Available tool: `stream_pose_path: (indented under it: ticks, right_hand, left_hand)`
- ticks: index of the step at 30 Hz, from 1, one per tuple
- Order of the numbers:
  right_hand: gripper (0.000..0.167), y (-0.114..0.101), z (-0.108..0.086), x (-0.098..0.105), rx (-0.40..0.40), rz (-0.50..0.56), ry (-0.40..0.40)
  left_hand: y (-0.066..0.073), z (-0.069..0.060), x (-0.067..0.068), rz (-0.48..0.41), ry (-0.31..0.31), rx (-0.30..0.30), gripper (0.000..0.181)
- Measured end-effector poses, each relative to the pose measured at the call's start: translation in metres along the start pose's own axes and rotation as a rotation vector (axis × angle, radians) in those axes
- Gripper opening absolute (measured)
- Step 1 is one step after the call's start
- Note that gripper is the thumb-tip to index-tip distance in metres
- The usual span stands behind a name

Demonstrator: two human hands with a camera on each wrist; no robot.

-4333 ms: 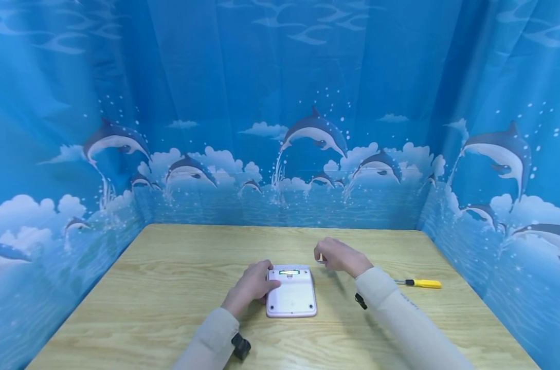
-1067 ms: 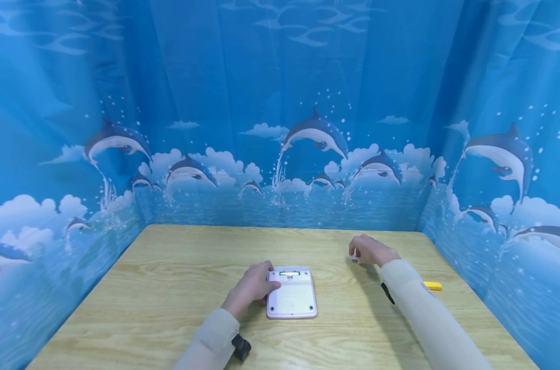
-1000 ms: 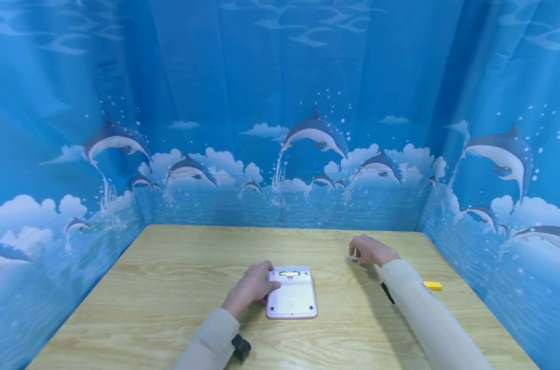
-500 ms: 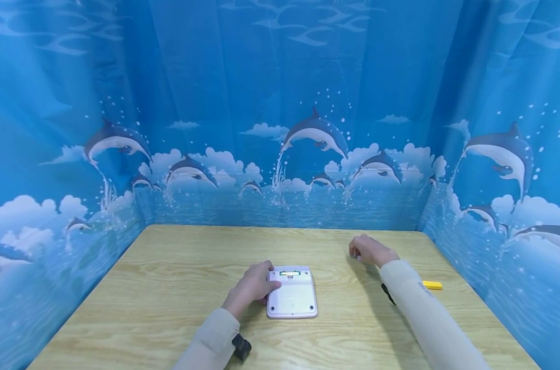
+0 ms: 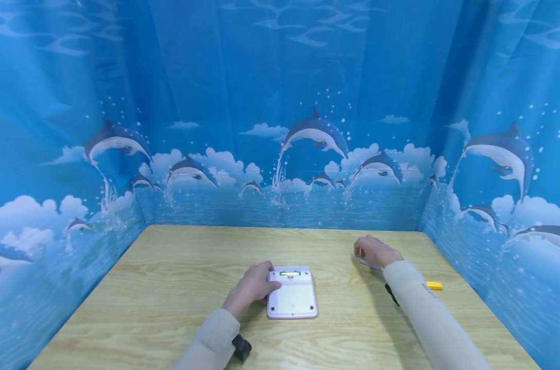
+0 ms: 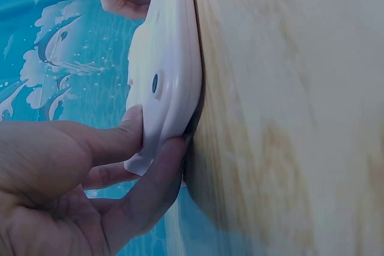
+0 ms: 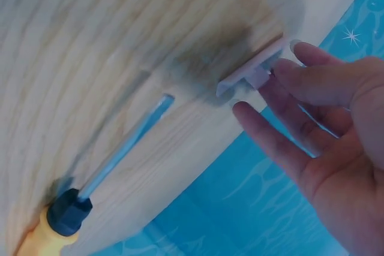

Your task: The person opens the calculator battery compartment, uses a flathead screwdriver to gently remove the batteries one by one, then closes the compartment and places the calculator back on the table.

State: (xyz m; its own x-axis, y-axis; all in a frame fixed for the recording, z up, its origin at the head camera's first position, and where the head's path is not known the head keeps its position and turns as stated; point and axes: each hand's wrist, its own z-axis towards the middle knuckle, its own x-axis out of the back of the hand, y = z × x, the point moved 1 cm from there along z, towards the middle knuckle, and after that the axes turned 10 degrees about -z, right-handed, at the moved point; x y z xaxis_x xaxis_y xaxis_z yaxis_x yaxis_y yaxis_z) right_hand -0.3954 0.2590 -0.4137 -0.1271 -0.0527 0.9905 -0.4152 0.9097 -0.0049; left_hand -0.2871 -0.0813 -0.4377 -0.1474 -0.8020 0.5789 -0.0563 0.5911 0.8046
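A pale pink-white device (image 5: 292, 295) with an uncovered slot near its far edge lies on the table. My left hand (image 5: 252, 289) grips its left side, thumb on top; in the left wrist view the thumb and fingers of the left hand (image 6: 90, 178) pinch the rim of the device (image 6: 171, 46). To the right, my right hand (image 5: 377, 252) is low over the table with a small pale cover (image 5: 369, 264) at its fingers. The right wrist view has the cover (image 7: 255, 67) against the tabletop, thumb and a finger of the right hand (image 7: 336, 112) touching its tab.
A screwdriver with a yellow handle (image 5: 434, 285) lies on the wooden table (image 5: 192, 272), partly hidden by my right sleeve. Its shaft (image 7: 126, 148) and black collar show in the right wrist view. Blue dolphin-print curtains (image 5: 280, 128) stand behind and on both sides of the table.
My right hand has moved right, away from the device, carrying the small cover; in the last half second it shifted slightly further right and more of the cover shows. The left hand has stayed put.
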Motion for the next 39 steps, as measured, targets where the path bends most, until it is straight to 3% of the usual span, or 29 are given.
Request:
stream_pose_path:
  ticks: [11,16,26,33,39]
  right_hand:
    - [0.032,0.002,-0.003,-0.001,-0.105,0.016,-0.057]
    - [0.026,0.0,-0.001,-0.002,-0.091,-0.004,-0.019]
    - [0.003,0.005,0.008,-0.006,-0.084,-0.091,0.142]
    - [0.01,0.013,0.01,-0.008,-0.062,-0.132,0.162]
    - [0.017,0.014,0.01,-0.009,-0.029,-0.124,0.134]
  left_hand:
    - [0.0,0.001,-0.002,0.007,0.01,0.007,0.042]
    - [-0.001,0.0,-0.002,0.006,0.002,0.007,0.041]
    - [0.0,-0.001,-0.001,0.014,0.009,0.002,0.041]
    - [0.0,0.0,-0.001,0.014,0.006,0.001,0.04]
    - [-0.001,0.0,-0.002,0.007,0.006,0.001,0.04]
